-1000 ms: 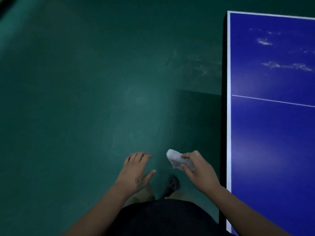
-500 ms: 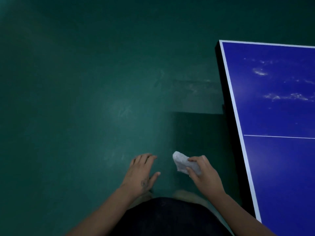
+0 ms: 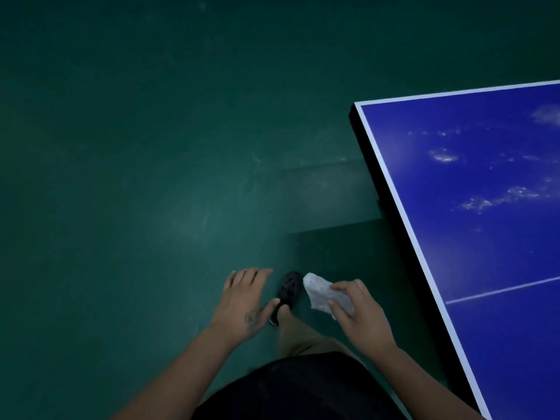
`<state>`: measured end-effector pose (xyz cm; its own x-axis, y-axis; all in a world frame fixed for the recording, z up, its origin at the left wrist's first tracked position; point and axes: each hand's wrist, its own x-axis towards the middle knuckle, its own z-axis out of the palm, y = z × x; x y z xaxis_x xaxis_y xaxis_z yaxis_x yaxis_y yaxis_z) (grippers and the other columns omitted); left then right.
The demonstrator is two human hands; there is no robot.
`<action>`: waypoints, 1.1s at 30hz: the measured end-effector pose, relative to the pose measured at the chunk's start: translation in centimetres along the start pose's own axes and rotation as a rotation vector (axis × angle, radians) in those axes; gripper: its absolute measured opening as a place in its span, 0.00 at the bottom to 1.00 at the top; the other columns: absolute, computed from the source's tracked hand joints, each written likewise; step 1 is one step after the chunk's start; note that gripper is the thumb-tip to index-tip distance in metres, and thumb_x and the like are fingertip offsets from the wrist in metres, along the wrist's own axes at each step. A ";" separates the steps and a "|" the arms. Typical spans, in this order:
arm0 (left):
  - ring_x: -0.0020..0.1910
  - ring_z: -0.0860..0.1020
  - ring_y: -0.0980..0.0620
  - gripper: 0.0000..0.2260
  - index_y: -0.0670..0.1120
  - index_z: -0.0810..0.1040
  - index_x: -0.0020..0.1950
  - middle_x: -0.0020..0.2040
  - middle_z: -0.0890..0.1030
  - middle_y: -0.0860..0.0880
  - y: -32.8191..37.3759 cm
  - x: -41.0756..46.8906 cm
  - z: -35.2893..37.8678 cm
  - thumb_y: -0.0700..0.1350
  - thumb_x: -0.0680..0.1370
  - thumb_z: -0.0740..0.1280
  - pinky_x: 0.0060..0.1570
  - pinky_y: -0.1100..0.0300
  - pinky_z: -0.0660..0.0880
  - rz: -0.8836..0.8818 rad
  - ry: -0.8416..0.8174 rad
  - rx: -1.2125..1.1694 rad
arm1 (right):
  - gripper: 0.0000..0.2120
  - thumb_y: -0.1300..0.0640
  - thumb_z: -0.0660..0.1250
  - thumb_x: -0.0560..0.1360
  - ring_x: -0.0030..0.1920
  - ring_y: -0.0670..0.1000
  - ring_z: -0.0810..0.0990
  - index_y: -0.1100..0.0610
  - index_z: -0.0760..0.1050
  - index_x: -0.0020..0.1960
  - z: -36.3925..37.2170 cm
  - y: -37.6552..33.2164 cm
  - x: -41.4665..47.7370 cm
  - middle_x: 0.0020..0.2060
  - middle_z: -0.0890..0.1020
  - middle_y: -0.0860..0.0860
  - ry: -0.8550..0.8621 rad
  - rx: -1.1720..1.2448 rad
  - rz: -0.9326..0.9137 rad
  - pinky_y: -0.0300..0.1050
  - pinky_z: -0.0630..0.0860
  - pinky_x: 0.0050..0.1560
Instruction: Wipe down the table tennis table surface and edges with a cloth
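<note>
A blue table tennis table [image 3: 485, 253] with white border lines fills the right side; its near-left corner lies at upper right. Pale smudges [image 3: 500, 197] streak the blue top. My right hand [image 3: 360, 316] grips a crumpled white cloth [image 3: 321, 291] in the air, left of the table's black side edge [image 3: 372, 177] and apart from it. My left hand [image 3: 245, 301] hovers beside it with fingers spread, holding nothing.
Dark green floor [image 3: 151, 177] stretches to the left and ahead. My foot in a dark perforated shoe [image 3: 288, 291] steps forward between my hands. The table's shadow [image 3: 342, 247] darkens the floor beside its edge.
The view has shifted: the table's corner has dropped lower and its edge now runs diagonally. My foot has come forward into view. Both hands keep their pose, cloth still held.
</note>
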<state>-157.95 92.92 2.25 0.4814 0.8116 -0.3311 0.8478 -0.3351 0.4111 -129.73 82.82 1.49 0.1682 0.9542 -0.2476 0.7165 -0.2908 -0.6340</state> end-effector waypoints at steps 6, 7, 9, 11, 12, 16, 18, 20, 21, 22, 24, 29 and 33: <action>0.77 0.66 0.51 0.29 0.53 0.63 0.84 0.76 0.71 0.54 -1.3 11.3 -6.1 0.64 0.85 0.60 0.83 0.49 0.54 -0.049 -0.027 0.010 | 0.10 0.46 0.68 0.83 0.49 0.40 0.81 0.38 0.73 0.63 -3.4 -1.6 13.8 0.58 0.73 0.34 -0.011 0.038 0.018 0.48 0.83 0.44; 0.77 0.66 0.51 0.29 0.54 0.63 0.84 0.76 0.70 0.55 -1.5 12.8 -6.9 0.64 0.85 0.60 0.83 0.49 0.54 -0.051 -0.029 0.015 | 0.10 0.46 0.68 0.83 0.48 0.41 0.81 0.38 0.72 0.63 -4.0 -2.1 15.9 0.58 0.73 0.34 -0.026 0.026 -0.011 0.49 0.83 0.43; 0.77 0.66 0.52 0.28 0.54 0.63 0.83 0.76 0.69 0.55 -2.1 16.2 -9.0 0.64 0.85 0.59 0.83 0.49 0.54 -0.065 -0.036 0.012 | 0.11 0.47 0.69 0.83 0.46 0.43 0.81 0.40 0.73 0.64 -5.3 -3.2 20.7 0.57 0.73 0.35 -0.079 -0.002 -0.068 0.50 0.82 0.41; 0.76 0.67 0.51 0.28 0.53 0.65 0.82 0.76 0.70 0.54 -2.8 19.5 -11.2 0.63 0.85 0.61 0.82 0.49 0.57 -0.088 -0.012 -0.007 | 0.11 0.48 0.70 0.83 0.45 0.44 0.80 0.42 0.74 0.64 -6.4 -4.4 25.2 0.55 0.73 0.36 -0.114 -0.014 -0.106 0.50 0.81 0.40; 0.75 0.67 0.50 0.27 0.53 0.66 0.82 0.75 0.71 0.54 -3.1 20.8 -12.3 0.62 0.85 0.61 0.81 0.50 0.58 -0.094 0.001 -0.017 | 0.11 0.48 0.71 0.83 0.45 0.45 0.80 0.42 0.74 0.64 -6.9 -5.1 27.1 0.55 0.73 0.37 -0.116 -0.014 -0.114 0.50 0.81 0.40; 0.76 0.67 0.50 0.26 0.53 0.67 0.81 0.76 0.71 0.54 -5.8 28.2 -16.5 0.62 0.85 0.62 0.80 0.51 0.59 -0.096 0.004 -0.040 | 0.12 0.49 0.71 0.83 0.45 0.45 0.81 0.42 0.74 0.64 -7.4 -7.4 35.9 0.56 0.73 0.37 -0.098 -0.007 -0.123 0.51 0.81 0.41; 0.76 0.68 0.49 0.27 0.51 0.68 0.81 0.76 0.72 0.53 -7.6 32.4 -18.4 0.61 0.85 0.62 0.79 0.51 0.60 -0.078 0.010 -0.032 | 0.12 0.49 0.71 0.83 0.45 0.45 0.81 0.42 0.74 0.64 -7.2 -8.4 40.0 0.56 0.73 0.37 -0.093 -0.015 -0.113 0.51 0.81 0.42; 0.76 0.68 0.48 0.27 0.51 0.68 0.81 0.75 0.72 0.52 -9.5 37.1 -20.5 0.62 0.85 0.62 0.79 0.50 0.60 -0.054 -0.004 -0.024 | 0.12 0.49 0.71 0.82 0.46 0.44 0.80 0.43 0.75 0.64 -7.1 -9.2 44.5 0.56 0.73 0.37 -0.081 -0.034 -0.074 0.51 0.82 0.43; 0.75 0.68 0.48 0.27 0.52 0.67 0.81 0.76 0.72 0.53 -10.4 39.7 -21.7 0.62 0.85 0.62 0.79 0.50 0.60 -0.038 -0.014 -0.010 | 0.13 0.49 0.72 0.82 0.46 0.44 0.80 0.42 0.74 0.64 -7.2 -9.7 46.6 0.56 0.72 0.36 -0.076 -0.038 -0.052 0.51 0.82 0.43; 0.75 0.68 0.48 0.27 0.52 0.67 0.81 0.76 0.71 0.53 -11.1 41.8 -22.8 0.62 0.85 0.62 0.79 0.51 0.59 -0.017 -0.027 0.005 | 0.13 0.49 0.72 0.82 0.46 0.44 0.80 0.42 0.74 0.64 -7.4 -10.3 48.3 0.56 0.72 0.35 -0.066 -0.043 -0.036 0.52 0.82 0.42; 0.76 0.67 0.48 0.27 0.52 0.66 0.81 0.76 0.71 0.53 -12.5 46.6 -25.4 0.62 0.85 0.62 0.80 0.51 0.59 0.015 -0.062 0.008 | 0.12 0.49 0.72 0.83 0.45 0.44 0.81 0.41 0.74 0.64 -8.1 -11.3 52.0 0.56 0.71 0.34 -0.033 -0.036 0.012 0.51 0.82 0.41; 0.74 0.70 0.47 0.27 0.51 0.69 0.80 0.74 0.73 0.52 -13.9 57.1 -31.3 0.62 0.84 0.63 0.78 0.49 0.63 0.172 -0.089 0.074 | 0.13 0.49 0.72 0.82 0.47 0.44 0.81 0.41 0.75 0.64 -9.8 -14.1 59.3 0.57 0.72 0.33 0.094 0.021 0.097 0.49 0.81 0.42; 0.74 0.70 0.47 0.27 0.50 0.69 0.80 0.75 0.72 0.51 -12.7 65.6 -34.5 0.62 0.84 0.63 0.77 0.50 0.63 0.260 -0.118 0.098 | 0.13 0.50 0.72 0.82 0.49 0.41 0.81 0.39 0.74 0.63 -11.9 -14.3 63.9 0.58 0.73 0.33 0.170 0.070 0.175 0.45 0.80 0.41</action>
<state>-144.87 166.92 4.65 0.7025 0.6334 -0.3245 0.7077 -0.5732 0.4131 -121.10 148.83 3.43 0.4010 0.8853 -0.2353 0.6189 -0.4512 -0.6430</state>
